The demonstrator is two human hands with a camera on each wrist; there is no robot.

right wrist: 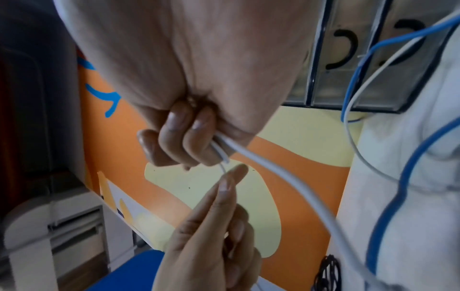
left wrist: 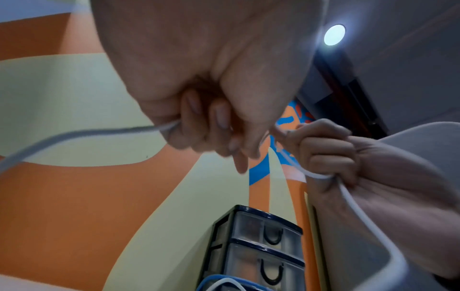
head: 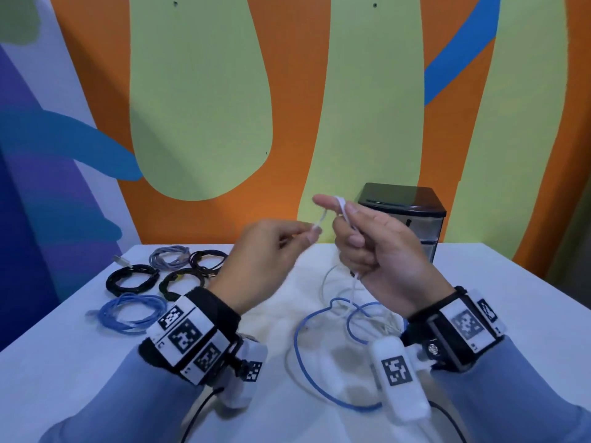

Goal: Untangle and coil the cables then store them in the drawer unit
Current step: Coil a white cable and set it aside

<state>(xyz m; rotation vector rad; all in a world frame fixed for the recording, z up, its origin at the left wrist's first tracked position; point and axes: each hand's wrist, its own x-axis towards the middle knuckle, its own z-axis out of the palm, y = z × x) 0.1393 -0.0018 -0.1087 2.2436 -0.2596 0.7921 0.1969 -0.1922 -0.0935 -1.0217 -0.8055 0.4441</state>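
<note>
I hold the white cable (head: 341,206) curled in my right hand (head: 380,251), its free end running toward nine o'clock into what looks like my left hand's (head: 271,257) fingertip pinch.

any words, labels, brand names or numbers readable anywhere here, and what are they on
No readable text in any view.
Black-and-white square markers on the left wrist band: coded patterns, not words.
Same kind of markers on the right wrist band and the white capsule-shaped unit: patterns only.
Black-topped clear plastic drawer unit: no label visible.
</note>
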